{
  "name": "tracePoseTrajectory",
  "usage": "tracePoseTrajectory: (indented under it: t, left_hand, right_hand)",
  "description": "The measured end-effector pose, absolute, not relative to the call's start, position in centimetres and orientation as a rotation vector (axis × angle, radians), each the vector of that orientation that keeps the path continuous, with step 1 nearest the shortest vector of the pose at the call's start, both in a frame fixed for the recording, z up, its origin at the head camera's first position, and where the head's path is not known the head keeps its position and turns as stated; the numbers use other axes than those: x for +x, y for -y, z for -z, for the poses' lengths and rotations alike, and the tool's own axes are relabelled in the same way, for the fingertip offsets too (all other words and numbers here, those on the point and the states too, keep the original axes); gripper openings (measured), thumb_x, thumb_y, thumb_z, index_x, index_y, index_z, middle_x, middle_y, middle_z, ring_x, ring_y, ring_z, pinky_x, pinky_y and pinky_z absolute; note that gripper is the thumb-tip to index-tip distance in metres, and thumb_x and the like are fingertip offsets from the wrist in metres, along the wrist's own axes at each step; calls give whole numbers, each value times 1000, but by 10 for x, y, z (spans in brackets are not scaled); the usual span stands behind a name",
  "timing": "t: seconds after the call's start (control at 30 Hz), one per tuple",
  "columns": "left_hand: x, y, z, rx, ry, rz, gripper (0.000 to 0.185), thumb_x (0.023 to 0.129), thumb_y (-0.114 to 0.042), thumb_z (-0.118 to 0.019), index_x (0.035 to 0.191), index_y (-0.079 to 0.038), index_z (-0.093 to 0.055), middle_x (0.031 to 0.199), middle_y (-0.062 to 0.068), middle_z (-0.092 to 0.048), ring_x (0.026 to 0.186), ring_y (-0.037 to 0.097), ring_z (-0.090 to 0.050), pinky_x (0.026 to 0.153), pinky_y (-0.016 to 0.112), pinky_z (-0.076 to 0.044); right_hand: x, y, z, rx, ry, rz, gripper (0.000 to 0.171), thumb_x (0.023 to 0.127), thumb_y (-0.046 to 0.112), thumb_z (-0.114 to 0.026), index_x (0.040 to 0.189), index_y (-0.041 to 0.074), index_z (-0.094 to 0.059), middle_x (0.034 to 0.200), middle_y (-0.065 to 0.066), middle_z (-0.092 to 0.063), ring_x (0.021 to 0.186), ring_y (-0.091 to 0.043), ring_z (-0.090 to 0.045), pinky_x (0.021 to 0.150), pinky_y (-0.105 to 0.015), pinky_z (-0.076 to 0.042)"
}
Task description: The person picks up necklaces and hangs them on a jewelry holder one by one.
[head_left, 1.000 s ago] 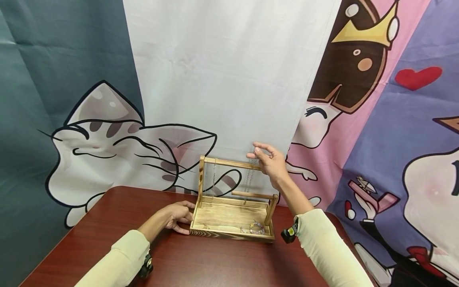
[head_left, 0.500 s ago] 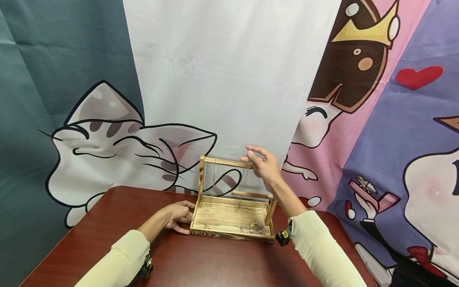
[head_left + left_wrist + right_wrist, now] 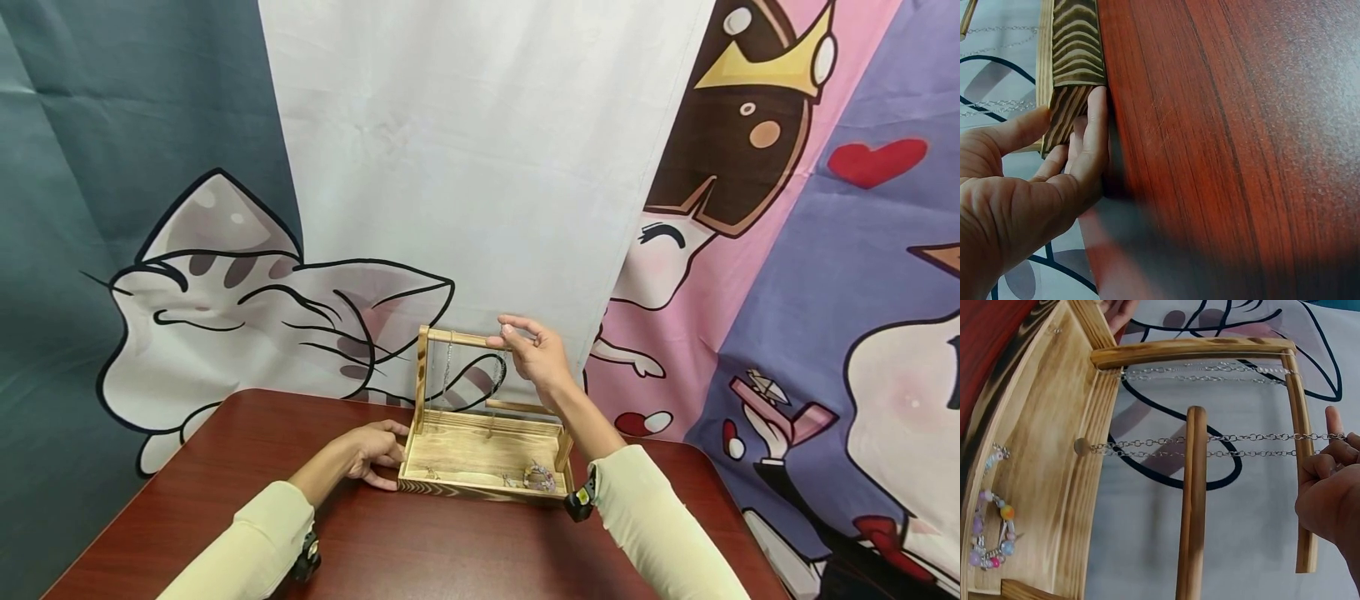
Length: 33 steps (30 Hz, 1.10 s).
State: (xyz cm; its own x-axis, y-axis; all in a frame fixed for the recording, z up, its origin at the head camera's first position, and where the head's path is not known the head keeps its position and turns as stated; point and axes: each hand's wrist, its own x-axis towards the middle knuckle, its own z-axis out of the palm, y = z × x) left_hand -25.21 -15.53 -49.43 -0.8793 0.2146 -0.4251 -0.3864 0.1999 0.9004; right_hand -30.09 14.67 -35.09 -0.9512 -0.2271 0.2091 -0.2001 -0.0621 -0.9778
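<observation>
A wooden jewellery stand [image 3: 457, 337] with a tray base [image 3: 465, 454] stands on a red-brown table [image 3: 420, 550]. My right hand [image 3: 504, 333] is at the stand's top bar [image 3: 1300, 462] and pinches a silver chain [image 3: 1210, 445] that hangs down to the tray. A second chain [image 3: 1197, 374] hangs near the left post. My left hand [image 3: 378, 454] holds the tray's front left corner [image 3: 1075, 56], thumb on one side and fingers [image 3: 1094, 125] on the other. A beaded bracelet [image 3: 991, 531] lies in the tray's right front part.
A lower wooden bar [image 3: 1192, 500] crosses the stand in front of the chains. A cartoon-printed cloth backdrop [image 3: 480, 167] hangs right behind the table. Bare tabletop [image 3: 1222, 125] lies in front of the stand and to its left.
My right hand has slid left along the top bar, from near its right end to about its middle, taking the pinched chain with it. The left hand has stayed at the tray corner.
</observation>
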Motion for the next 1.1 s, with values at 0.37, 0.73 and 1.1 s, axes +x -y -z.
tracePoseTrajectory:
  t: [0.37, 0.73, 1.1]
  left_hand:
    - [-253, 156, 492, -165, -2018, -1721, 66, 92, 12, -59, 155, -1, -42, 137, 27, -71, 119, 34, -73, 89, 58, -70]
    - [-250, 156, 493, -168, -2023, -1725, 67, 91, 12, -58, 154, 1, -43, 134, 26, -72, 114, 31, -74, 85, 57, -71]
    - [-251, 156, 493, -175, -2010, -1728, 66, 92, 11, -58, 155, 1, -43, 134, 26, -71, 113, 30, -74, 86, 56, -71]
  right_hand:
    - [-302, -130, 362, -522, -2104, 2242, 41, 117, 17, -62, 152, -3, -63, 91, 9, -87, 45, -2, -23, 45, -18, -20]
    - [-299, -112, 376, -497, -2097, 2226, 35, 116, 13, -62, 147, -3, -67, 89, 10, -86, 45, -2, -25, 45, -17, -22]
    - [-297, -104, 385, -489, -2163, 2212, 29, 114, 13, -66, 138, -3, -71, 95, 2, -88, 46, -2, -26, 46, -17, -23]
